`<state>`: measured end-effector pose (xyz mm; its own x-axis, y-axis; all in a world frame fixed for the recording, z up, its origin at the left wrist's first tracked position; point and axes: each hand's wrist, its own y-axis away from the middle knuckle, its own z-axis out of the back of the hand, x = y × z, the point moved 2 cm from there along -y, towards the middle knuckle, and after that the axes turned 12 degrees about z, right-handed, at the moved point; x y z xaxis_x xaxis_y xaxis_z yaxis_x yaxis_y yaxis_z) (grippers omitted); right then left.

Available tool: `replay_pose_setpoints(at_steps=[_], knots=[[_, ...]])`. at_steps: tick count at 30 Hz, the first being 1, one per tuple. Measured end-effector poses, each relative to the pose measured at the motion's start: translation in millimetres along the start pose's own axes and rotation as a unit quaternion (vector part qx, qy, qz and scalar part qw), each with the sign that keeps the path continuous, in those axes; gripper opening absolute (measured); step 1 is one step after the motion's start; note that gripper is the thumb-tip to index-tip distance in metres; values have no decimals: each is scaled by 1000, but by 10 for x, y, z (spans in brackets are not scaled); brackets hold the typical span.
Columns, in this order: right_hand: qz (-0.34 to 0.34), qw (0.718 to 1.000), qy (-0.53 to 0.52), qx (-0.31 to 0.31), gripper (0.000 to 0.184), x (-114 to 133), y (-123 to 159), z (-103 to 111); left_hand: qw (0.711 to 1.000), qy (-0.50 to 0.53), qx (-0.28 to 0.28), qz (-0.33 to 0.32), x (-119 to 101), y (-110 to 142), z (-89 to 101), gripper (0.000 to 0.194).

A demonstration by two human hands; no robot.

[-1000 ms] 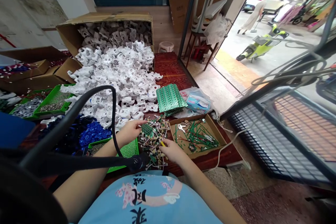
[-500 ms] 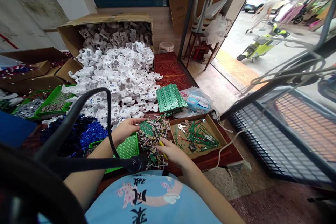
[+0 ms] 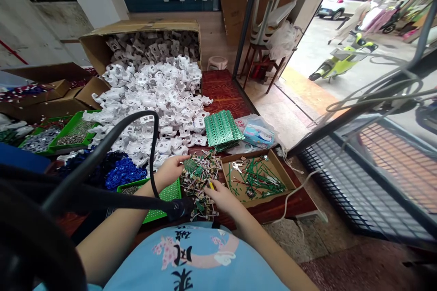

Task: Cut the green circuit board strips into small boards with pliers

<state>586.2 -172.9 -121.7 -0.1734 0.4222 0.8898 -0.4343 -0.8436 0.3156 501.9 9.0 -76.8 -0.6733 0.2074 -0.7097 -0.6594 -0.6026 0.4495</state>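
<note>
My left hand [image 3: 170,173] pinches the edge of a small green circuit board [image 3: 193,166] above a heap of small boards with wires and connectors [image 3: 201,200]. My right hand [image 3: 221,195] is closed round a tool with a yellow handle [image 3: 211,184], which looks like pliers; its jaws blend into the heap. To the left of the heap, partly under my left forearm, lies a green perforated tray [image 3: 172,192]. A stack of green circuit board panels [image 3: 222,128] sits beyond the heap.
A shallow cardboard box [image 3: 273,193] with green strips and keys stands at right. White plastic housings [image 3: 153,95] spill from a big carton [image 3: 90,52]. Blue plastic parts [image 3: 123,173] lie at left. A black bent arm [image 3: 102,145] crosses the near view. A plastic-wrapped packet [image 3: 259,134] lies behind the box.
The board in my left hand has tilted and turned slightly. Less of the yellow-handled tool shows in my right hand. The view has shifted slightly, and outside a person has moved right.
</note>
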Motion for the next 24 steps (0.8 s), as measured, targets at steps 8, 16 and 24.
replay_pose_setpoints(at_steps=[8,16,24], knots=[[49,996,-60,33,39,2,-11,-23,974,189,122,38,22,-23,10,56],[45,999,29,7,24,-49,-34,-68,996,79,38,-16,66,-26,-135,46],[0,1000,-10,19,35,-18,1,-57,998,49,29,16,91,-77,-120,50]])
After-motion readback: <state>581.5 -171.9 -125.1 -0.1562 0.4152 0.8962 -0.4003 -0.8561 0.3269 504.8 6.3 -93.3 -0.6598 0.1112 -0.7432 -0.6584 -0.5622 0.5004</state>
